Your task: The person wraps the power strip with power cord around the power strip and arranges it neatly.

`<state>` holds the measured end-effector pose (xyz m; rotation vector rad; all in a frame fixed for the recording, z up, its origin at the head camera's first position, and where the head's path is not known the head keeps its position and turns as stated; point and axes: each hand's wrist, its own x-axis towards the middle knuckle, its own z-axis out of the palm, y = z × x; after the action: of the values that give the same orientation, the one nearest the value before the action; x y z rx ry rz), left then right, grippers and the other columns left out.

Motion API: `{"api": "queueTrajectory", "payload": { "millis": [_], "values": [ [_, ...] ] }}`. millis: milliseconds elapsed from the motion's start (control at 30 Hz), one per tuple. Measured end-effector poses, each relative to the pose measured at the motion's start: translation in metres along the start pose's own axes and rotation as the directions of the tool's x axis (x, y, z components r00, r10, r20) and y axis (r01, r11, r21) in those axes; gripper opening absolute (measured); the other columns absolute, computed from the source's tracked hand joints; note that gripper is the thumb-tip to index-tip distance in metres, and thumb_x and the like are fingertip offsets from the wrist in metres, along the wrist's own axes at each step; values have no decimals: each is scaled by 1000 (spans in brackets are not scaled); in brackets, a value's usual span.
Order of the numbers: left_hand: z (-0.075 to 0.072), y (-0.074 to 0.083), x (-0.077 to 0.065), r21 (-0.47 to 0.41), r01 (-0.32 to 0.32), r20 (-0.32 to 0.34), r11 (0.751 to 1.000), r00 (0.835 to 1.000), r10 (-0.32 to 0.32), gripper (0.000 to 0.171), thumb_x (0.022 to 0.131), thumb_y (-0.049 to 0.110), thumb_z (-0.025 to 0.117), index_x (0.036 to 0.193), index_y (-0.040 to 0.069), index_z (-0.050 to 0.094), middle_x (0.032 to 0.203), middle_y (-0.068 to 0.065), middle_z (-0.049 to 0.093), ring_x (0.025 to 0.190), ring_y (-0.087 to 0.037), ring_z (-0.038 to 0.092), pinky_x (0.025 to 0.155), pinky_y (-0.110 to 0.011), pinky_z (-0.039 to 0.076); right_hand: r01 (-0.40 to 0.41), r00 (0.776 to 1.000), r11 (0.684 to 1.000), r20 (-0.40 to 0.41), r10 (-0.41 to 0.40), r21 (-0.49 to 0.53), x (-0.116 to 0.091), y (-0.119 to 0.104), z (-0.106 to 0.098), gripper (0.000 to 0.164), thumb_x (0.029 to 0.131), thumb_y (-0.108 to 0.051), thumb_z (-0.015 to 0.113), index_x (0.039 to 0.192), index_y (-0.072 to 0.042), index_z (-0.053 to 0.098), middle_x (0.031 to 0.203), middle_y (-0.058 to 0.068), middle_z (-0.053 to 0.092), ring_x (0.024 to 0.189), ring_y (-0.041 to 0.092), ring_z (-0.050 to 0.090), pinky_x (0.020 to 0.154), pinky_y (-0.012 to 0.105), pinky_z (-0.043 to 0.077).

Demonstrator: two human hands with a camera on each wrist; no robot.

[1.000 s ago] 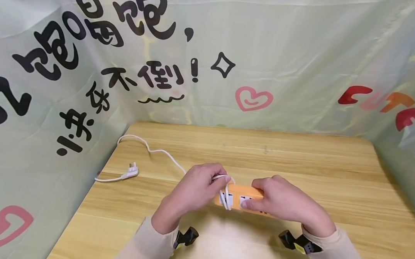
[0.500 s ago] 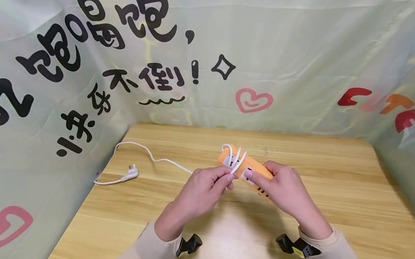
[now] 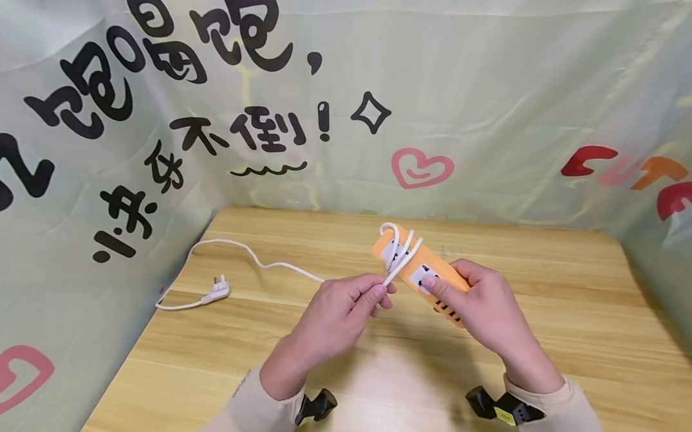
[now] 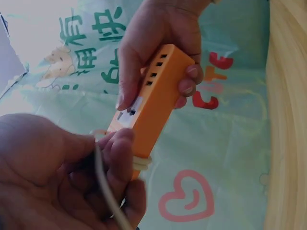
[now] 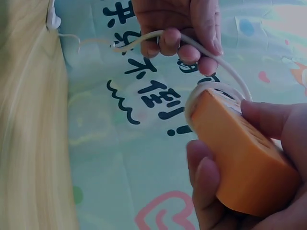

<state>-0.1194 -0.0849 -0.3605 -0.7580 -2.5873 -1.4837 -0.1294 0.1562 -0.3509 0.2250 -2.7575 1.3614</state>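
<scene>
Power strip [image 3: 438, 269], a smooth orange block of apparent moulded plastic, was found held clear above the table [image 3: 552, 283], set on a slant with its wound end away from the person. White socket plates [image 3: 421, 276] were set flush into its face, and dark rectangular slots [image 3: 449, 312] were noted towards its nearer end. Smooth white cable [image 3: 403, 263], round in section, was wrapped about the strip's far end, three strands being visible across the face. The nearest strand was pinched between thumb and fingers of the left hand [image 3: 338, 312], just beside the strip. The strip's nearer end was gripped by the right hand [image 3: 489, 306], the thumb being pressed on the face and the fingers curled around the body. Well to the left of the strip, the remaining cable was laid in loose waves, bent back and ended in a white plug [image 3: 218, 290] with prongs exposed. Beneath the strip, the table was surfaced in pale wood grain. Beyond the strip, creased pale-green fabric [image 3: 502, 87] was hung, printed with rounded black lettering [image 3: 263, 128] and a pink heart [image 3: 422, 170].
</scene>
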Motion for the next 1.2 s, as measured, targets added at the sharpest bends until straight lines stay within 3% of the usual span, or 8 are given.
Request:
{"api": "queueTrajectory", "payload": {
  "millis": [200,500,567,667,767,833,1033,1200],
  "values": [
    [2,-2,2,-41,43,165,998,986,-36,23,113,19,51,115,18,74,87,10,71,68,0,64,58,-22,51,-31,999,998,-25,33,58,0,2,-2,39,97,-46,76,96,-7,72,72,7,67,58,19,61,49,33,52],
    [3,-16,9,177,5,32,984,999,-11,37,111,38,56,78,23,65,60,14,53,52,0,44,50,-22,38,-87,996,979,29,84,183,3,7,-9,41,100,-40,74,103,0,73,75,9,73,61,23,71,49,35,56],
    [2,-19,10,152,11,30,988,999,-16,39,111,39,54,77,22,65,59,12,53,51,-1,42,49,-22,36,-90,996,977,26,86,192,4,8,-10,41,100,-40,74,103,1,72,75,10,73,60,24,71,50,35,57],
    [-1,-22,11,32,-15,159,999,987,10,31,113,29,50,94,18,71,70,6,60,59,-5,49,55,-21,42,-81,997,975,10,81,208,6,8,-12,41,101,-38,73,104,3,72,76,9,73,60,23,72,52,36,58],
    [-3,-25,12,-75,-18,328,997,944,41,25,114,20,47,112,13,71,85,0,69,75,-8,63,69,-20,53,-69,997,971,-4,72,227,7,10,-14,40,102,-36,73,105,3,72,75,8,73,59,23,71,51,37,58],
    [-2,-29,14,-64,-13,374,998,927,36,24,114,20,48,110,13,71,87,-1,70,81,-7,66,75,-20,55,-61,998,970,1,63,236,6,11,-15,39,101,-35,73,105,3,73,74,8,73,58,25,71,49,36,57],
    [-1,-38,16,113,36,285,993,956,-67,31,113,34,51,88,23,64,73,9,62,59,-1,47,56,-21,42,-48,999,965,27,42,258,6,12,-17,36,102,-32,73,106,4,73,75,6,73,59,24,72,49,36,57],
    [-2,-41,17,34,11,340,999,940,-22,25,114,25,48,99,18,67,80,5,62,69,-5,53,64,-21,45,-25,1000,955,15,21,295,6,13,-20,33,103,-28,71,105,5,72,74,4,73,58,23,71,50,36,57]
  ]
}}
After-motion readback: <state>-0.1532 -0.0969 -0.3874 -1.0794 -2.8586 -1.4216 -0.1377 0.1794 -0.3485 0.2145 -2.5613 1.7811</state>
